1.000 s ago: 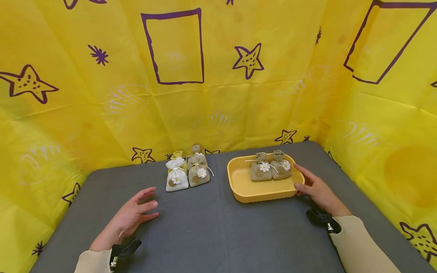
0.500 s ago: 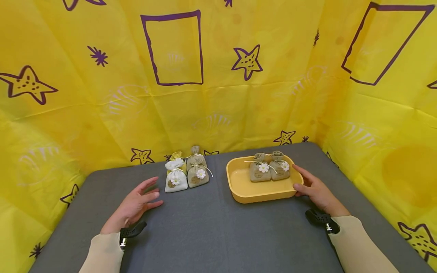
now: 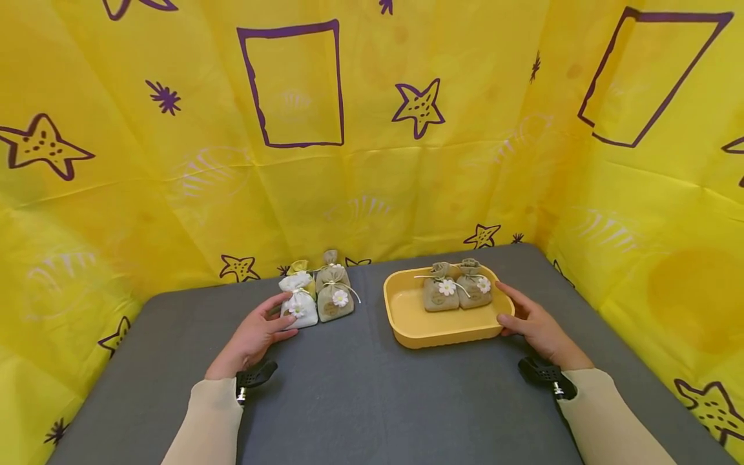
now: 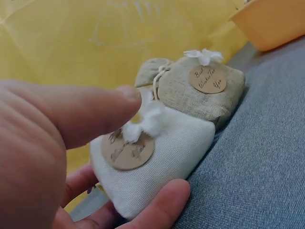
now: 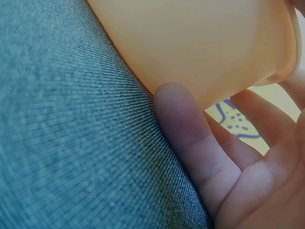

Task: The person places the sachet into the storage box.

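My left hand (image 3: 258,336) is at a white drawstring sachet (image 4: 178,143) with a daisy and a round tag. In the left wrist view its thumb (image 4: 90,109) passes over the tag, and fingers lie spread along the sachet's edges. Right beside it is a beige sachet (image 3: 334,303); a yellow one (image 3: 310,285) and another beige one (image 3: 330,258) show partly hidden behind. My right hand (image 3: 537,329) grips the right end of a yellow tray (image 3: 407,323), thumb against the outer wall. Two beige sachets (image 3: 440,301) lie side by side in the tray.
A grey cloth-covered table (image 3: 372,400) bears everything. Yellow fabric (image 3: 372,174) with drawn stars hangs along the back and both sides. Each wrist carries a black camera strap (image 3: 256,374).
My left hand has moved right and forward from bare table to the white sachet. The right hand stays on the tray, and the sachets hold their places; the view shifts slightly.
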Demonstrator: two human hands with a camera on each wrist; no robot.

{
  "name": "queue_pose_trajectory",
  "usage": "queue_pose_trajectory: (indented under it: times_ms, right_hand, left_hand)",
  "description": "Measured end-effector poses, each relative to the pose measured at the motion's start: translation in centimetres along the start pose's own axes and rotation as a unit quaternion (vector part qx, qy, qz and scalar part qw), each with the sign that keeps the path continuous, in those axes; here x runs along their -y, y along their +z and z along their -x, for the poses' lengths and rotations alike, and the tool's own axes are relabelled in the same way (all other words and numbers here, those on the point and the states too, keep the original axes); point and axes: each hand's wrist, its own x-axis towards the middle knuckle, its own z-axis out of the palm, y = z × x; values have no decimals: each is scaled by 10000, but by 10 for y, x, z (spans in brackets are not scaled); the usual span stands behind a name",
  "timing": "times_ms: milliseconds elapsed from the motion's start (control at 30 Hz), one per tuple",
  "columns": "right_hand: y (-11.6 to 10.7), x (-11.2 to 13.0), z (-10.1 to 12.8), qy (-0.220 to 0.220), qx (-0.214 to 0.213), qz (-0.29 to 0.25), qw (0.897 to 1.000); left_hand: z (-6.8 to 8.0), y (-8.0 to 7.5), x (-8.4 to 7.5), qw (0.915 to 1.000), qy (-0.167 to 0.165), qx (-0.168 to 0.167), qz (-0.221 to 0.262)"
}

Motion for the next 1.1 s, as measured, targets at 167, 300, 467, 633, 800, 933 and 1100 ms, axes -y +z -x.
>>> queue_pose_trajectory:
  times_ms: [167, 300, 467, 633, 800, 933, 1100]
  right_hand:
    - [1, -1, 0, -16, -8, -58, 10000]
    - [1, -2, 0, -31, 6, -68, 10000]
    - [0, -2, -2, 29, 11, -10, 10000]
    - [-2, -1, -2, 65, 18, 31, 10000]
    - [-1, 0, -1, 123, 8, 25, 9999]
    - [-1, 0, 0, 134, 3, 18, 9999]
    - [-2, 0, 0, 120, 9, 32, 9999]
  left_hand:
    - [2, 5, -5, 9904, -16, -386, -1326]
    - [6, 10, -12, 9647, 20, -601, -2564]
    - [9, 11, -15, 9438, 327, -526, -3247]
    - [9, 10, -14, 9204, 852, -310, -3804]
    - [9, 9, -13, 9111, 1191, -52, -3945]
    - [9, 10, -13, 9205, 965, -74, -3786]
    - [10, 12, -15, 9218, 859, -121, -3777]
